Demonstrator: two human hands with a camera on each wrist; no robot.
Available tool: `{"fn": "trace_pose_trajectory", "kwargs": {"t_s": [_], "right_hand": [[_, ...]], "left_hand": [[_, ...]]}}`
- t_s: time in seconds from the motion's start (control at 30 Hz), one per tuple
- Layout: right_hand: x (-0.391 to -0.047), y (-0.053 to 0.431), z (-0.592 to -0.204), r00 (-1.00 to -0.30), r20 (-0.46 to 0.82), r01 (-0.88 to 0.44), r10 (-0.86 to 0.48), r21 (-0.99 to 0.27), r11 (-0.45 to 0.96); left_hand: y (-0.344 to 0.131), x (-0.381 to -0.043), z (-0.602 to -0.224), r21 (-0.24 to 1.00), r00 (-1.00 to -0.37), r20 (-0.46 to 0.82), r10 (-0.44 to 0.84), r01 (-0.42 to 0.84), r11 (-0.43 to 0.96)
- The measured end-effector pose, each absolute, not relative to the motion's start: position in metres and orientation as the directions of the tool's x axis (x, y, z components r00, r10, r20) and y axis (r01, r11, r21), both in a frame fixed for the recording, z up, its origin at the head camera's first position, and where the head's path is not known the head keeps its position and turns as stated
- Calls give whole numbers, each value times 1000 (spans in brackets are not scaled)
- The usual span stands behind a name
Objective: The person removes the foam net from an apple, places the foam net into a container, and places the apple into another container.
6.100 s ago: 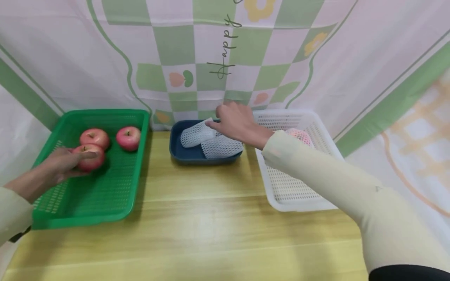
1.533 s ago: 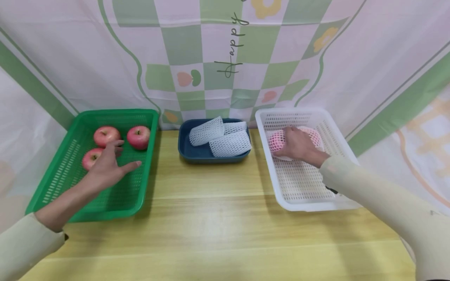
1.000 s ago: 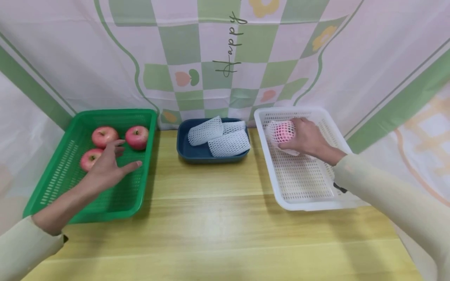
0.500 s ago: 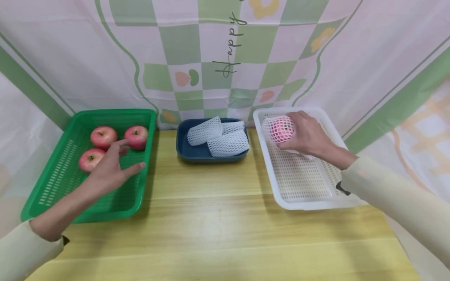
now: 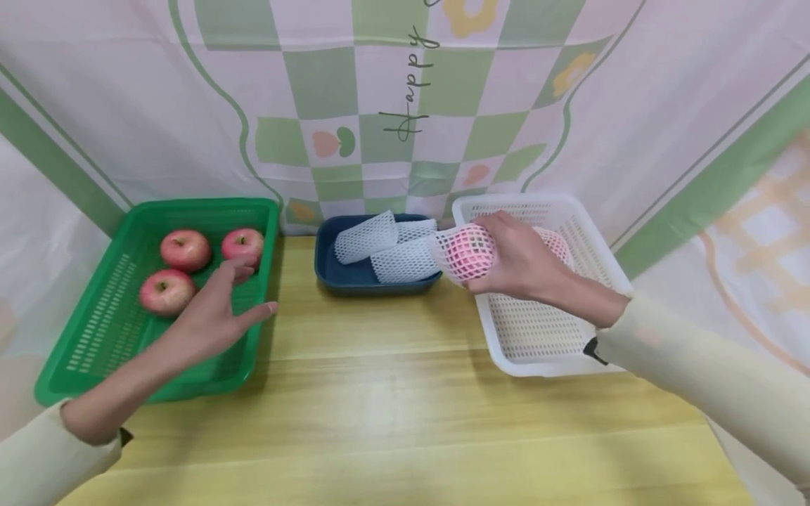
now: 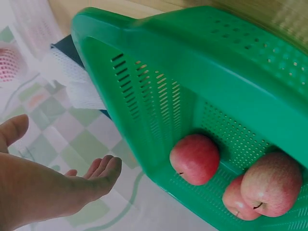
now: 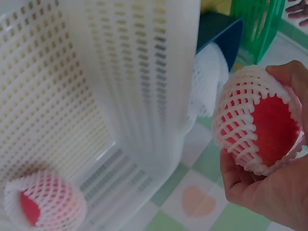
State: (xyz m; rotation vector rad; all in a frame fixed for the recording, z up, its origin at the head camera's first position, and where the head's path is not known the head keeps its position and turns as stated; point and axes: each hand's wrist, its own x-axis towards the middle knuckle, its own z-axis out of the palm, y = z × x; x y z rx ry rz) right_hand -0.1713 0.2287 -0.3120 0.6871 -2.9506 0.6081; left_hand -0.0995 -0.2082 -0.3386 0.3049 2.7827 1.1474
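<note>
Netted apple (image 5: 471, 251): right of the middle, in the grasp of the right hand (image 5: 519, 260). From the left, first the green basket (image 5: 202, 204), with three bare apples (image 5: 167, 293) inside. Over its right side, the left hand (image 5: 211, 313), released, thumb and fingers spread around nothing; clear of the apples in the left wrist view. Next, on the desk (image 5: 380, 422), a dark blue tray (image 5: 354, 287), with loose white net sleeves (image 5: 365, 237) lying in it. Then the netted apple, held up between tray and white basket (image 5: 538, 330), open end of its net (image 5: 445, 249) toward the tray; touching the sleeves or just apart, impossible to tell. Farthest right, inside the white basket, a second netted apple (image 7: 48, 199).

Step in hand, by judgement: a transfer of the netted apple, probably from white basket toward the free left hand. Called for next on that reading: bringing it within reach of the left hand, firmly enough against slipping, gently on the soft net, with fingertips shifted to the net's edge for any peeling.
</note>
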Motion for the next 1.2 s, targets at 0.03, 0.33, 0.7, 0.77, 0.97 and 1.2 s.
{"fn": "trace_pose_trajectory", "kwargs": {"t_s": [0.03,0.33,0.7,0.77,0.97,1.2], "right_hand": [[-169,226,-312,-896,136,-442,-422,-364,820],[-150,199,-316,-889,104,-450,-447,-382,807],[-121,164,-346,-828,173,-547,-533,-457,701],[-117,159,-353,-822,185,-558,-539,-457,693],[-106,144,-373,-821,178,-558,-542,-452,696],[-96,132,-397,-827,153,-539,-541,-490,685]], "left_hand": [[-206,-99,-338,709,-972,-24,235,150,689],[-190,-89,-338,711,-959,-49,279,162,684],[-175,-79,-336,724,-948,-68,312,169,669],[-174,-78,-337,727,-947,-63,316,173,664],[-171,-75,-342,732,-942,-71,327,174,659],[-163,-72,-347,742,-939,-87,332,162,651]]}}
